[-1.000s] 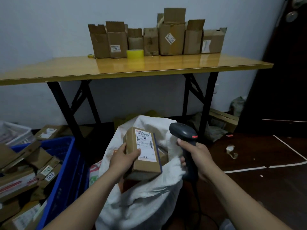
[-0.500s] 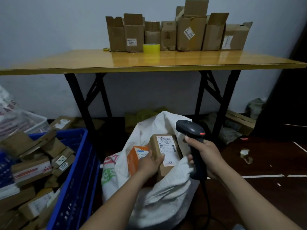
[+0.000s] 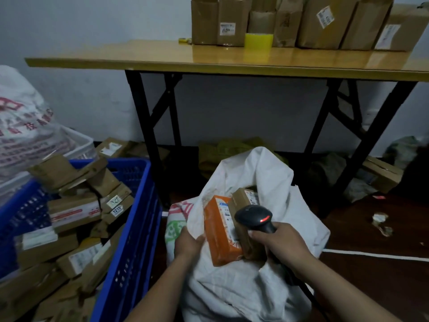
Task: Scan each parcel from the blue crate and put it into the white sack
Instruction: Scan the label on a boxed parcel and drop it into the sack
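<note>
The blue crate at the left is piled with several brown parcels. The white sack stands open in front of me. An orange parcel and the brown labelled parcel lie inside its mouth, side by side. My left hand holds the sack's left rim, with its fingers tucked in beside the orange parcel. My right hand grips the black barcode scanner just above the parcels. A red light glows on the scanner's head.
A yellow folding table on black legs stands behind the sack, bearing cardboard boxes and a yellow tape roll. A printed white bag and a white crate sit at the far left. Loose boxes lie under the table.
My left hand lowered the brown parcel into the sack, let it go and moved to the sack's rim. My view swung left and down, and the scanner came lower over the parcels.
</note>
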